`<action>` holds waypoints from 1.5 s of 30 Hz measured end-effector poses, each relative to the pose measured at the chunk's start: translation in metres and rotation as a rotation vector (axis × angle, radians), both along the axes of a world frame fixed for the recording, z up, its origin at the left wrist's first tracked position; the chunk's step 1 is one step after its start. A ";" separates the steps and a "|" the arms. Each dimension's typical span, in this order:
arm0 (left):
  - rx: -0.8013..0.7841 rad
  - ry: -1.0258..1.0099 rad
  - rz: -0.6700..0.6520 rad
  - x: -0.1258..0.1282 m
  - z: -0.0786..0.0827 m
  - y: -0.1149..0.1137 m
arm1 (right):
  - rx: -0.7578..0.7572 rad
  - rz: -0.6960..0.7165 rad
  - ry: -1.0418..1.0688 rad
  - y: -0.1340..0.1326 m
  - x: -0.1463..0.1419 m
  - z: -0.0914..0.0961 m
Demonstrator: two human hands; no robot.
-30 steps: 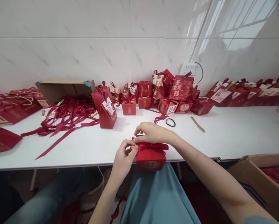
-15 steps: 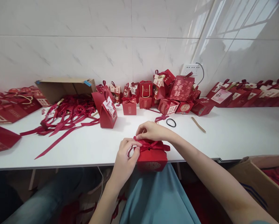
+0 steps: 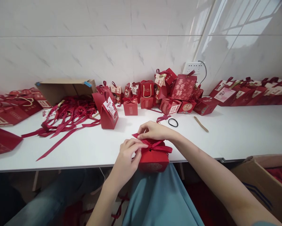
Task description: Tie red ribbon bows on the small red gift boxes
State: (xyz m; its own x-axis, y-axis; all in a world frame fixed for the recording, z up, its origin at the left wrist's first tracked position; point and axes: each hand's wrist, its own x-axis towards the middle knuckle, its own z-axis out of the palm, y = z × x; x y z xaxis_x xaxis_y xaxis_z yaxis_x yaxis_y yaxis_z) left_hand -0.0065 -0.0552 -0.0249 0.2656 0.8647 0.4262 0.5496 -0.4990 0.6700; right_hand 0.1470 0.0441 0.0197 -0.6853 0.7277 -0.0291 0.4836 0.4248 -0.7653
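Note:
A red gift box [image 3: 153,163] with a round gold pattern on its front sits at the table's near edge, close to my lap. Across its top lies a red ribbon [image 3: 156,145] tied in a bow. My left hand [image 3: 129,157] is at the box's left side, its fingertips pressing the ribbon near the knot. Above the bow, my right hand [image 3: 152,130] pinches the ribbon's left end between thumb and finger, and the pointed tip sticks out past the fingers. My hands hide part of the box top.
Behind stand several red gift boxes [image 3: 183,88]. A tipped cardboard box [image 3: 65,89] spills loose ribbons [image 3: 67,116] at left. A black hair tie [image 3: 173,122] and a tan strip [image 3: 201,124] lie beyond my right arm. An open carton [image 3: 256,175] stands at lower right.
My left fingers have moved right, closer to the knot. The pointed ribbon end now shows further out to the left of my right fingertips. The box has barely moved.

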 end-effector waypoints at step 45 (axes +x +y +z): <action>-0.006 0.357 -0.115 -0.004 0.012 0.004 | -0.357 -0.157 0.296 0.026 0.041 -0.046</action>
State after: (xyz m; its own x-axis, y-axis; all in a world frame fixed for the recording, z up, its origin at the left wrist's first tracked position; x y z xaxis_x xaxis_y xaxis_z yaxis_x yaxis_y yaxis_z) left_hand -0.0109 -0.0510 -0.0126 0.4921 0.8227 0.2847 0.6894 -0.5680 0.4495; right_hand 0.1878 0.0700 -0.0265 -0.5845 0.8031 -0.1160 0.2608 0.0506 -0.9641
